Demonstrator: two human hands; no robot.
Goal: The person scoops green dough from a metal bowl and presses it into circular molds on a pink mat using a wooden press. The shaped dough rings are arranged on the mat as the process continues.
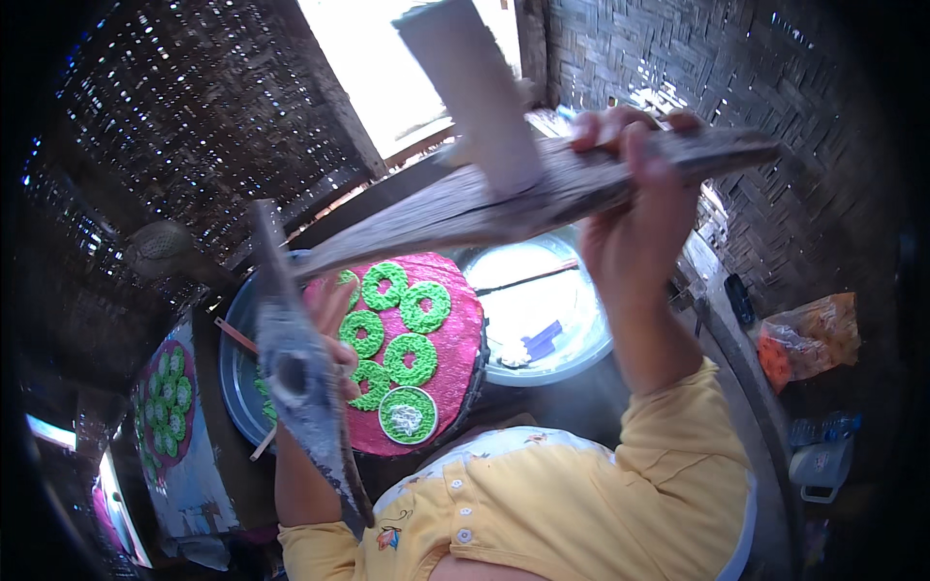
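My right hand (635, 203) grips a long weathered wooden beam (591, 194) raised over the work, with a pale upright block (465, 87) on it. My left hand (334, 344) is closed on a grey upright piece with a round hole (305, 407) at the beam's left end, which partly hides that hand. Beneath, a round pink mat (450, 339) bears several green piped rings and a small round piece with a green rim and white middle (407, 414). Behind the mat is a blue tray (237, 378), partly hidden.
A basin of white liquid (513, 290) stands right of the mat. More green pieces (170, 402) lie on a board at left. An orange plastic bag (809, 334) and white jug (814, 470) are at right. Woven walls (727, 68) surround a bright opening (358, 48).
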